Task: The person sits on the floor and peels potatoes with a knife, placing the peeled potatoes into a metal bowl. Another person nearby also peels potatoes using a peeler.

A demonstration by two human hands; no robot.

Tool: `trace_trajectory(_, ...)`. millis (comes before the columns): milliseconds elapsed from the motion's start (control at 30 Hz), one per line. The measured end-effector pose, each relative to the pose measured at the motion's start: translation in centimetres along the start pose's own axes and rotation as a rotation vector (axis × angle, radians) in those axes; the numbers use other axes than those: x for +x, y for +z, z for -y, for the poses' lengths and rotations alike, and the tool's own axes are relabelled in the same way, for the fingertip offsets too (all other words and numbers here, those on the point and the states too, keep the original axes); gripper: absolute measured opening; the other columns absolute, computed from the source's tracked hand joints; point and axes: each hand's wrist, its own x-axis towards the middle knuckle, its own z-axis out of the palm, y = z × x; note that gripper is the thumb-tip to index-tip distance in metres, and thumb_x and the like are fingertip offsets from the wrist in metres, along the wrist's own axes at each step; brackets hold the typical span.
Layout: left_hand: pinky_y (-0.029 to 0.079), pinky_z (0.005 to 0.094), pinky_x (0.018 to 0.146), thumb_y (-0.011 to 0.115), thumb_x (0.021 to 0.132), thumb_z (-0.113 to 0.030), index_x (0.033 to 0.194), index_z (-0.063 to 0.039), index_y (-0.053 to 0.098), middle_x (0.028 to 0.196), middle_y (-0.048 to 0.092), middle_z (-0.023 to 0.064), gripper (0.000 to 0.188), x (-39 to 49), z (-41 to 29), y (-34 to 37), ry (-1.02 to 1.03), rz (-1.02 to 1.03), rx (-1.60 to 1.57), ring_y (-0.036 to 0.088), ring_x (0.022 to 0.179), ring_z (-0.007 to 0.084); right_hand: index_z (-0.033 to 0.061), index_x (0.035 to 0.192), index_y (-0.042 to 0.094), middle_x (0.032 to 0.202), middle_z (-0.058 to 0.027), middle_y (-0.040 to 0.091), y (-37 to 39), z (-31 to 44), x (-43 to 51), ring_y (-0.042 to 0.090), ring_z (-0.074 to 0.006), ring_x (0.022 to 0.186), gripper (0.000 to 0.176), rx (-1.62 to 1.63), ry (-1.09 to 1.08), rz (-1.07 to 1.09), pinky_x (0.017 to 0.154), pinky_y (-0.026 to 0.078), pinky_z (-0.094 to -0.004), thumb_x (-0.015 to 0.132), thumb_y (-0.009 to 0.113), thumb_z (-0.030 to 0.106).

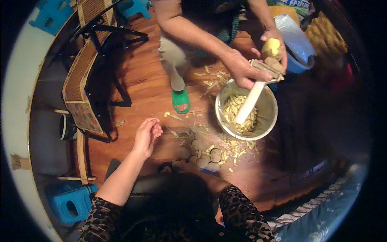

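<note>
Above the wooden floor, my left hand (148, 133) is raised with its fingers curled in, and nothing shows in it. Low and in shadow, my right hand (193, 168) reaches to a heap of unpeeled potatoes (202, 162) on the floor; its fingers are too dark to make out. Potato peelings (239, 148) lie scattered around the heap. Beyond it stands a metal pot (273, 116) with peelings (237, 110) inside. Over the pot, a co-worker's hands (246, 71) hold a white-handled peeler (252, 99) and a partly peeled potato (271, 48).
A folding recliner (79, 71) stands at the left. Blue plastic stools (74, 204) are near the left edge. The co-worker's green slipper (180, 99) is on the floor. A bluish container (294, 42) stands at the upper right, and a flowered blue cloth (326, 211) lies lower right.
</note>
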Motion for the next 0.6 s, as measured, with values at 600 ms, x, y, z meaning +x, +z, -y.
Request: trace_trajectory(600,0.054,0.0419,0.094,0.053,0.107,-0.034,0.149,-0.015,0.036,0.14,0.054,0.0088,0.049,-3.8,6.8,14.3,-0.369,0.887,-0.128,0.059,0.122,0.0225,0.0102,0.156,0.04,0.091,0.0014,0.061,-18.2,14.3,-24.8,0.055,-0.0055,0.081,0.087,0.696,-0.063,-0.808,0.07,0.047,-0.0223,0.084,0.087,0.021)
